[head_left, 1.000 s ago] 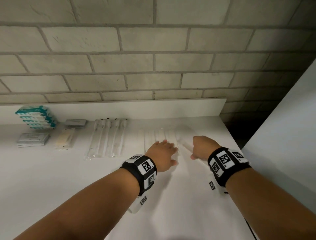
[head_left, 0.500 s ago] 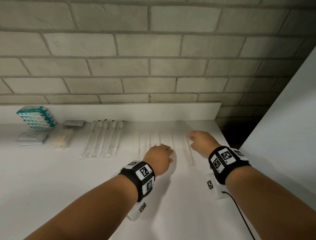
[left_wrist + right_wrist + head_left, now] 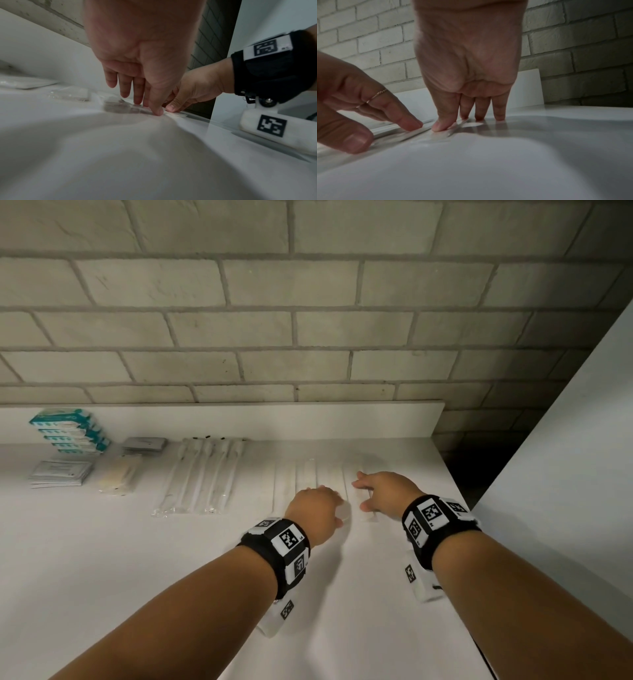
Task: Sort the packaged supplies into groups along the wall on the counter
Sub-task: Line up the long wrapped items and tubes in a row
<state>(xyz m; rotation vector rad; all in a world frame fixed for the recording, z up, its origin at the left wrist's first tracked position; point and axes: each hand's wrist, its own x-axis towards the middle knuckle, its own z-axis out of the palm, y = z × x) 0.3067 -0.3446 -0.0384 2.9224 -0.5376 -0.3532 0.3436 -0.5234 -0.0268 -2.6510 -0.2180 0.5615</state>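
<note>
A row of long, narrow white packets [image 3: 285, 484] lies side by side on the white counter [image 3: 102, 559], right of the middle. My left hand [image 3: 322, 501] rests on the near ends of the middle packets with straight fingers [image 3: 137, 94], its thumb tip pressing down. My right hand [image 3: 363, 494] presses flat, straight fingers [image 3: 481, 108] and its thumb on the rightmost packet [image 3: 369, 516], whose near end shows as a crinkled clear strip [image 3: 436, 136]. The two hands almost touch. Neither hand grips anything.
Groups along the back ledge [image 3: 308, 419], from the left: stacked teal boxes [image 3: 68, 433], flat white packets [image 3: 61, 472], grey sachets [image 3: 144, 445], a beige packet [image 3: 120, 474], clear sleeves of long swabs [image 3: 202, 474]. A white panel [image 3: 565, 474] stands at the right, beyond a dark gap.
My right hand held a long clear packet slanted above the counter; it now lies straight at the row's right end under flat fingers. My left hand stayed on the neighbouring packets.
</note>
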